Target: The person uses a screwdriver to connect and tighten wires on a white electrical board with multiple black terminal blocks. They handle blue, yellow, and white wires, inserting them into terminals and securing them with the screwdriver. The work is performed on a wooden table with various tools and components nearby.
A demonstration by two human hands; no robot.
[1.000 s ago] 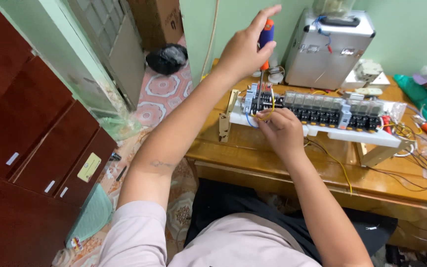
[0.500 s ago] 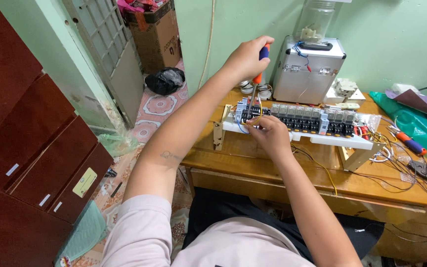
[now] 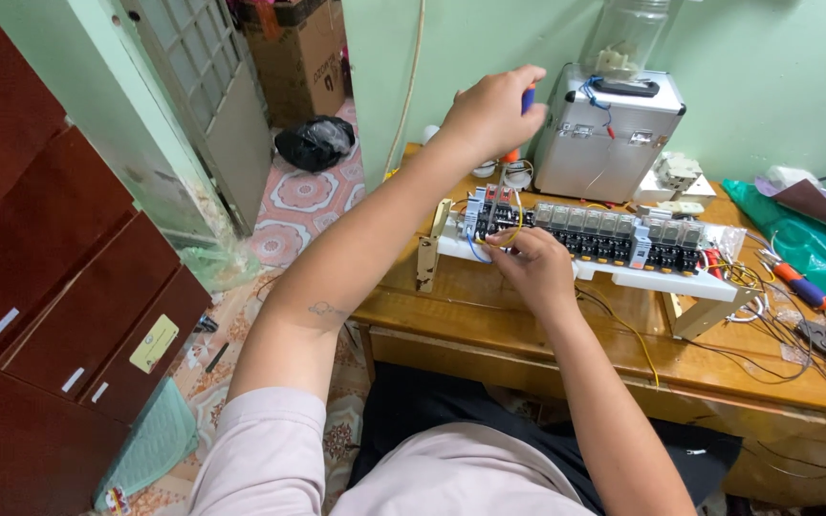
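At the centre of the frame a long white rail of black and clear relay blocks [image 3: 614, 239] sits raised on the brown wooden surface [image 3: 528, 325], tilted toward the person. The left hand [image 3: 489, 115], in the upper middle, is closed around a blue-handled screwdriver [image 3: 527, 98] with an orange collar, its shaft pointing down at the left end of the rail. Just below, the right hand [image 3: 532, 263] rests against the front of the rail, fingers pinched on a thin yellow wire [image 3: 518, 222] that loops up into the terminals; a blue wire curves beside it. Behind the rail, toward the upper right, stands a silver metal case with a black handle [image 3: 609, 139], and a clear plastic jar [image 3: 628, 38] rises behind it. At the right edge lies a second screwdriver with an orange and blue handle [image 3: 800, 285] among loose wires, near a green plastic bag [image 3: 795, 239]. In the upper left a black bag [image 3: 313, 143] lies on the patterned tile floor.
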